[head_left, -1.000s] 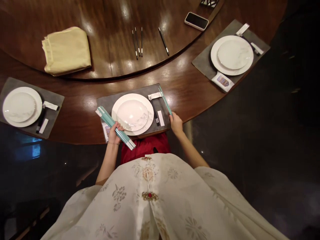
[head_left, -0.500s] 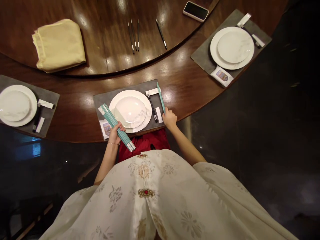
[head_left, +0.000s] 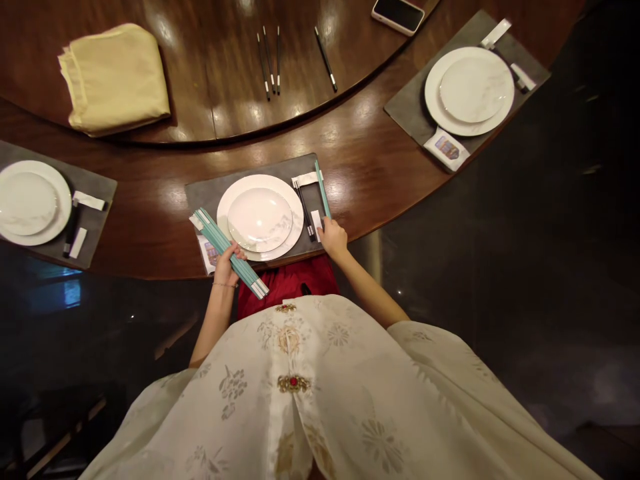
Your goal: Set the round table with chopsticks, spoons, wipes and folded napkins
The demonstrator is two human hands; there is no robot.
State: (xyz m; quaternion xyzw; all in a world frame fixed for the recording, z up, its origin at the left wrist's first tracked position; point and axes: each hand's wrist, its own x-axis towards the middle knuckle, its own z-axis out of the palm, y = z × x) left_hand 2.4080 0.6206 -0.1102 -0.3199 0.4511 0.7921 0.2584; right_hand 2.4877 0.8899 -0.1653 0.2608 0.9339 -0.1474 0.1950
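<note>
My left hand is closed around a bundle of teal chopsticks with white ends, held slanting over the left side of the near placemat. At the placemat's right edge my right hand grips the lower end of teal chopsticks, whose upper part lies at the end of a white rest. Just left of them lie black chopsticks. A small white packet sits beside my right fingers. Two stacked white plates fill the mat's middle. A printed packet is partly hidden under the bundle.
Further place settings show a plate at right and a plate at left. On the raised round turntable lie a folded yellow cloth, several black chopsticks and a phone. A red seat is under the table edge.
My right hand has shifted slightly left and up in view, still on the teal chopsticks by the rest. The view has tilted a little; my left hand keeps its bundle.
</note>
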